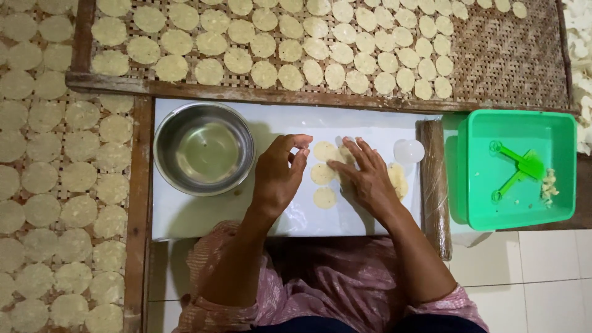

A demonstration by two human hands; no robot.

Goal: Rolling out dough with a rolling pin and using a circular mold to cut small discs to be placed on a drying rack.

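Inspector: Three pale dough discs point(323, 174) lay flat on the white board point(185, 216), between the two hands. They looked thin, soft and easily torn; best lifted by the edge with fingertips, in my judgement.

Clerk: And the hands?

Inspector: The left hand point(279, 176) hovered just beside the discs, thumb and forefinger pinched narrow; whether anything sat between them I could not tell. The right hand point(365, 176) was spread wide, fingers pressing flat on the board at the discs' right side.

Clerk: Surroundings?

Inspector: A steel bowl point(203, 148) stood left on the board, a wrapped rolling pin point(434, 185) at its right edge, a green tub point(518, 169) beyond. Woven trays point(493, 61) covered with many round discs lay above and left.
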